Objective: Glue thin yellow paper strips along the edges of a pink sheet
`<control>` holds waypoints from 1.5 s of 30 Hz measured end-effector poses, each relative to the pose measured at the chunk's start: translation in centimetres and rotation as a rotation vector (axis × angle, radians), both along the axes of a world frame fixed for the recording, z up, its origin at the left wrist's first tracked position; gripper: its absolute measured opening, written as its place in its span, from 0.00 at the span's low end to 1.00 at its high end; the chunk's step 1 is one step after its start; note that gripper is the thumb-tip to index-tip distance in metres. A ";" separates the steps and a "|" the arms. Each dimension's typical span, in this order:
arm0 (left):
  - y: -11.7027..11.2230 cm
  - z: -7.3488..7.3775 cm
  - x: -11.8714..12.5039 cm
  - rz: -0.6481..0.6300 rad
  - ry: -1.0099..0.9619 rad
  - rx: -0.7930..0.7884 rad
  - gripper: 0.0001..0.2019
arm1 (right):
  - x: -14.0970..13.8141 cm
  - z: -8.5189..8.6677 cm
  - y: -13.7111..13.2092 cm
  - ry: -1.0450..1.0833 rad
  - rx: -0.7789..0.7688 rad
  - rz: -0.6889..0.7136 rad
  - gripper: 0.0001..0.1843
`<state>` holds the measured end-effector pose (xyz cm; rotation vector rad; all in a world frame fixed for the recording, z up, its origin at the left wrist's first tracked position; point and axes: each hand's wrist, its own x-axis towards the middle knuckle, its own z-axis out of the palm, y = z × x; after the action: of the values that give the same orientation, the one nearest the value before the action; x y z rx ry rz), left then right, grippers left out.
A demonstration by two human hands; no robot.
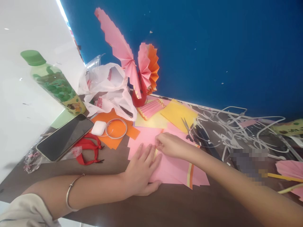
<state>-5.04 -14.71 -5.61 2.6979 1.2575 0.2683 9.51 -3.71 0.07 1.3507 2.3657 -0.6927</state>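
Observation:
Sheets of pink paper [172,171] lie overlapping on the dark table, some with yellow and orange showing along their edges. My left hand [143,171] rests flat on them from the left, fingers spread. Just beyond its fingertips, my right hand [164,145] is closed in a pinch against the paper; what its fingers hold is hidden. A bit of yellow shows between the two hands. Scissors [187,127] with dark handles lie behind my right wrist. A pleated pink paper piece [151,108] and a yellow sheet [181,113] lie further back.
To the left are a phone [65,137], a green-capped bottle [56,83], a white earphone case [98,128], a coiled cable [115,128] and red ribbon [86,149]. White plastic bags [111,91] and fanned pink paper [127,60] stand behind. Paper scraps [224,126] cover the right.

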 end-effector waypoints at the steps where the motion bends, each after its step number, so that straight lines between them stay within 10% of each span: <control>1: 0.0 0.0 0.0 0.000 -0.001 0.000 0.35 | 0.0 0.1 0.0 -0.002 -0.001 -0.007 0.05; 12: 0.0 0.6 0.0 -0.034 0.023 -0.003 0.33 | 1.4 -2.0 0.7 0.212 0.022 -0.030 0.07; 21: 0.0 0.7 0.0 -0.030 0.020 -0.037 0.33 | 1.3 0.5 1.5 0.217 0.039 -0.110 0.07; 45: 0.3 0.4 -0.1 -0.089 0.031 0.007 0.32 | 1.3 -1.0 1.6 0.248 0.074 -0.116 0.08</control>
<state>-5.19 -14.37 -5.23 2.7651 1.1429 0.2212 10.81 -2.10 -0.98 1.5211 2.5413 -0.8585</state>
